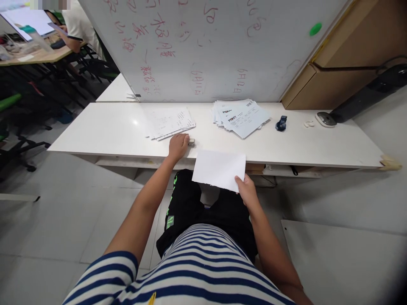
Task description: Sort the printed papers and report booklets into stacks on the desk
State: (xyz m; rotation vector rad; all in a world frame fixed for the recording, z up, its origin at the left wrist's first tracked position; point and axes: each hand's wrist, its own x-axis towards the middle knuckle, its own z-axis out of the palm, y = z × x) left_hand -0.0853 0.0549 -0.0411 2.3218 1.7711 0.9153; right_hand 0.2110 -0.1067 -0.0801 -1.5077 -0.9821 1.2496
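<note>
My right hand [247, 191] pinches the lower right corner of a blank white sheet of paper [219, 169], held over my lap at the desk's front edge. On the desk, my left hand [178, 146] is closed around what looks like a small stapler [191, 142]; only its end shows past my fingers. Just beyond that hand lies a loose stack of printed papers [170, 122]. A larger fanned pile of printed sheets [241, 117] rests farther back, right of centre.
The white desk [104, 131] backs onto a whiteboard [203, 55] with red writing. To the right are a dark blue object [281, 123], white earphones [308, 123], a mouse [326, 119] and cardboard boxes [310, 87]. Another person [81, 27] sits at the far left.
</note>
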